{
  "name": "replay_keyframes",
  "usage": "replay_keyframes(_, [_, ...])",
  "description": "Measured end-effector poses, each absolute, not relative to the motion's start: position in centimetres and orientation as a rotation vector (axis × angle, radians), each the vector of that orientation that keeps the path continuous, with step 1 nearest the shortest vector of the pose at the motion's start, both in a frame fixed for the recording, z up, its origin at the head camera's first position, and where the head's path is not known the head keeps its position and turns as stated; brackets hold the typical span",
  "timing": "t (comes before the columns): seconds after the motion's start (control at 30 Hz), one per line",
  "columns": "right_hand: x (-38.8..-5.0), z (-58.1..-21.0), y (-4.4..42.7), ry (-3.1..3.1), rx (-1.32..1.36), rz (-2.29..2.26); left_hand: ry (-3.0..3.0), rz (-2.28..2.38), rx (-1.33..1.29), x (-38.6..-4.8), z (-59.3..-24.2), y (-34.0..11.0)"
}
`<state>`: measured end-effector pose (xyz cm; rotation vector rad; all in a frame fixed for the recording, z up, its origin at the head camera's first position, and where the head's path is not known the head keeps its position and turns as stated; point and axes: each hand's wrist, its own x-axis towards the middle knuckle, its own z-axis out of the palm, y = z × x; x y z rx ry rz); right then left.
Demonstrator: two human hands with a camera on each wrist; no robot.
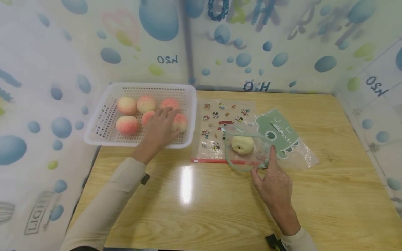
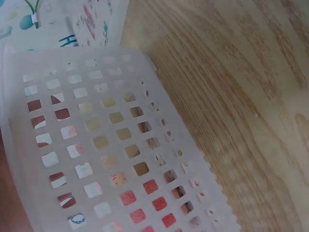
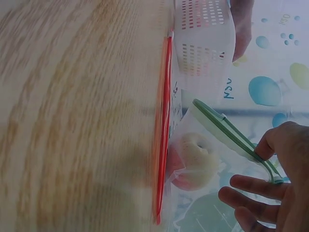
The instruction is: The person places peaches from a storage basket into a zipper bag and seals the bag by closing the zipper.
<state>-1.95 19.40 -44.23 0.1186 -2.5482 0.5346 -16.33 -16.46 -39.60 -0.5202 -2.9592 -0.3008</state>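
Over the white basket [image 1: 89, 134], my left hand [image 1: 158, 129] reaches in with its fingers on a peach [image 1: 180, 122] at the right end. Several other peaches [image 1: 127, 125] lie around it. My right hand [image 1: 275, 184] pinches the green-edged mouth of a clear bag [image 1: 242, 169], which stands open in a loop. Inside that bag rests one pale peach [image 1: 243, 144]; the right wrist view shows this peach [image 3: 195, 162] beside the green rim [image 3: 227, 128], gripped between thumb and fingers.
Under the green-edged bag lies a clear cartoon-print bag [image 1: 204, 150] with a red zip strip [image 3: 163, 130]. A green dinosaur-print part [image 1: 277, 130] spreads to the right. The patterned wall [image 1: 220, 52] stands behind the wooden table [image 1: 201, 216].
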Motion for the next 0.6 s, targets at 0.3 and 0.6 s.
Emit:
replay_keyframes(0.3, [-2.0, -44.3, 19.3, -2.577, 0.097, 0.533, -3.002, -0.139, -0.57, -17.3, -40.0, -16.8])
replay_keyframes(0.6, [-1.9, -44.2, 19.4, -2.579, 0.085, 0.54, -3.057, -0.13, -0.587, -18.0, -40.5, -16.8])
